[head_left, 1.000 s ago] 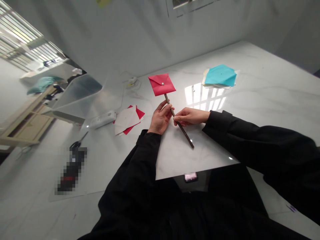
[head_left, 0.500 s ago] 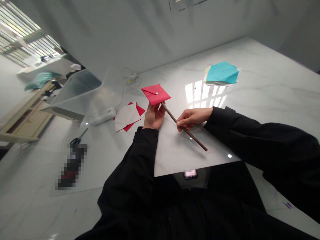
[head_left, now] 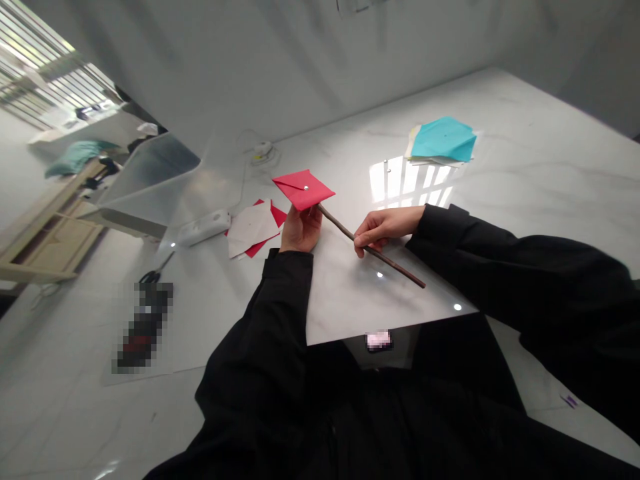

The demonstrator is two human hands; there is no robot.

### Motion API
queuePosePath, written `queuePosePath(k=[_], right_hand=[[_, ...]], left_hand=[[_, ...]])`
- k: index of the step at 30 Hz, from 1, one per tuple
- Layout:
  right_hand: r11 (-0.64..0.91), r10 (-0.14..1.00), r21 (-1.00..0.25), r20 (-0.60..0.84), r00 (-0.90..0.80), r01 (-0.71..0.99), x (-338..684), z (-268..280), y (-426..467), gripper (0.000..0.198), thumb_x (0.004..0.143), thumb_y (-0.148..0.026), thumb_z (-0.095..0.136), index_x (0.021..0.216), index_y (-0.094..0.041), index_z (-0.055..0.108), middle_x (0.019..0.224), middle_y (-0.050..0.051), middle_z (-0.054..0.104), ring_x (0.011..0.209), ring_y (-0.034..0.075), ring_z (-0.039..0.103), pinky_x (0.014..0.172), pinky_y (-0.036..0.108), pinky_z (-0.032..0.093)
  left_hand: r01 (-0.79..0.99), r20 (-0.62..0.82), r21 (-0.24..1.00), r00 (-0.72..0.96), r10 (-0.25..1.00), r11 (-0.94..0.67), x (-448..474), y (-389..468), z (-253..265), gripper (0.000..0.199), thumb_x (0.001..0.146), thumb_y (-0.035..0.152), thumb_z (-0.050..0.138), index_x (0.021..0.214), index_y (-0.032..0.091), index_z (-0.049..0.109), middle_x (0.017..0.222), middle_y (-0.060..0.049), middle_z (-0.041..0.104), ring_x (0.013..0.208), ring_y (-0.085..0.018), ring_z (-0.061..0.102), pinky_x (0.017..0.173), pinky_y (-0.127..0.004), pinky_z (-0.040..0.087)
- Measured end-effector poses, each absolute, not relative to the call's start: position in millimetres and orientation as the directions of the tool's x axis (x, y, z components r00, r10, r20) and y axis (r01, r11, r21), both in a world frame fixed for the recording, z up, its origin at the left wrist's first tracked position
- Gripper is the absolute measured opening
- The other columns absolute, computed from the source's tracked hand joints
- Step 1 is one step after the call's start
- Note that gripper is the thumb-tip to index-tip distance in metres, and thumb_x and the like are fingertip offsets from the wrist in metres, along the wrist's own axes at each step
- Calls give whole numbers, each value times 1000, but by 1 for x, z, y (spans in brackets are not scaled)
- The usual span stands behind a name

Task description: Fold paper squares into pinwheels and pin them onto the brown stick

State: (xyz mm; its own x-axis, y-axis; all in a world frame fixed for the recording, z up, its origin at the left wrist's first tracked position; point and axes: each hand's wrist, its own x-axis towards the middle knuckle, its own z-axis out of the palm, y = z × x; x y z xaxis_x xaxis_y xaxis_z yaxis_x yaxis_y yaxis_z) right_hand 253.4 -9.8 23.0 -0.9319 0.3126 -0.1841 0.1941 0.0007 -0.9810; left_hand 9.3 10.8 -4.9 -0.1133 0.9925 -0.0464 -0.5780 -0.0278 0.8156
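Note:
My left hand is closed under a red folded paper, its fingertips partly hidden behind it. A small shiny pin head sits near the middle of the paper, over the folded flaps. From beneath the paper's lower edge a thin brown wooden stick slants down to the right; how the two join is hidden. My right hand pinches this stick around its middle between thumb and fingers. Both hands are raised over the white marbled tabletop.
Blue and pale paper sheets lie at the back right. Red and whitish sheets are left of my hands, beside a white power strip. Scissors lie further left, near a clear plastic bin. Small silver bits rest behind my right hand.
The red paper and my left hand have shifted slightly left. The stick now lies at a flatter slant, with its free end further right and higher.

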Motion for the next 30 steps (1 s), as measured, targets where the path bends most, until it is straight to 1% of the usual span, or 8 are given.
queuePosePath(k=[4, 7, 12, 19, 25, 30], right_hand=[[15, 300, -978, -195, -934, 209, 255, 24, -10, 44, 88, -56, 72, 95, -13, 78, 64, -2, 57, 60, 9, 48, 55, 23, 32], [23, 296, -977, -195, -935, 211, 255, 25, -10, 43, 88, -56, 72, 94, -13, 78, 64, -1, 57, 59, 9, 47, 56, 23, 32], [52, 299, -980, -167, -939, 191, 255, 25, -10, 43, 90, -55, 70, 93, -13, 78, 63, -1, 57, 57, 8, 44, 54, 24, 30], [68, 302, -983, -144, -942, 172, 257, 26, -10, 42, 91, -54, 69, 92, -12, 77, 63, -2, 54, 57, 8, 41, 54, 24, 29], [68, 294, -984, -137, -946, 163, 257, 26, -9, 40, 92, -52, 69, 92, -13, 76, 65, -1, 56, 57, 8, 41, 54, 24, 29], [56, 287, -985, -143, -947, 166, 257, 26, -9, 40, 93, -52, 68, 93, -13, 76, 65, -2, 55, 57, 8, 40, 54, 24, 29]], left_hand=[[-582, -36, 813, -104, 994, -31, 10, 11, -5, 18, 83, 36, 80, 84, 21, 69, 81, -1, 76, 83, -15, 73, 81, -21, 60], [-592, -39, 806, -74, 996, -13, 11, 10, -4, 20, 84, 38, 79, 84, 21, 69, 82, -2, 75, 81, -15, 73, 79, -21, 59], [-565, -35, 825, -68, 997, -9, 11, 9, -4, 21, 84, 41, 78, 88, 22, 71, 89, -3, 76, 90, -18, 73, 83, -25, 60], [-529, -12, 848, -62, 998, -22, 10, 7, -3, 21, 85, 42, 77, 90, 22, 71, 90, -4, 76, 95, -20, 73, 87, -28, 61], [-552, -15, 834, -40, 999, -9, 11, 6, 0, 15, 88, 38, 74, 90, 22, 72, 90, -4, 76, 95, -19, 73, 87, -27, 60], [-568, -5, 823, -27, 1000, -11, 12, 7, -1, 14, 89, 37, 73, 90, 23, 72, 92, -3, 76, 93, -17, 73, 87, -25, 59]])
